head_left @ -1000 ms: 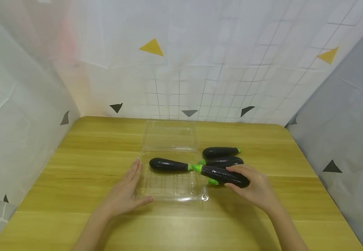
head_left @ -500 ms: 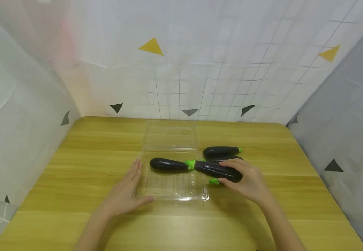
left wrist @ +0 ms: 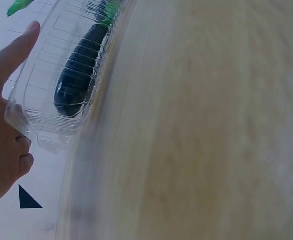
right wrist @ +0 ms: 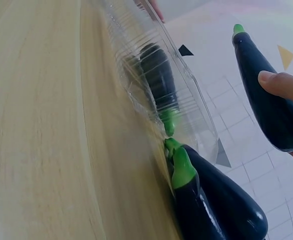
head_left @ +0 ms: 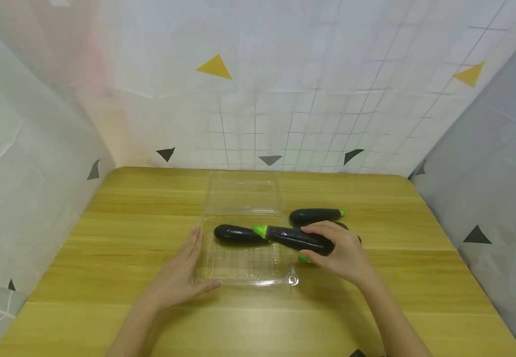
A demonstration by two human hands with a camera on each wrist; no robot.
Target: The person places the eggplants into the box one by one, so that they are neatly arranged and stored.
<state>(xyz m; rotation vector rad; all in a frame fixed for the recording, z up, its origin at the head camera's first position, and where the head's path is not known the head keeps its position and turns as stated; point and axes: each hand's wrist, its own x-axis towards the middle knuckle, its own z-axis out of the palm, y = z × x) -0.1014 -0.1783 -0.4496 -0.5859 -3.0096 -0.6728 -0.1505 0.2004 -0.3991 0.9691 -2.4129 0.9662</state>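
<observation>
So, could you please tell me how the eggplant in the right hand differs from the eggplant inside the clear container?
The held eggplant is raised in the right hand, while the boxed eggplant lies inside the clear container with no hand on it. In the head view, the held eggplant's green end points left; the boxed eggplant's points right. Both have dark, glossy bodies and green ends.
</observation>
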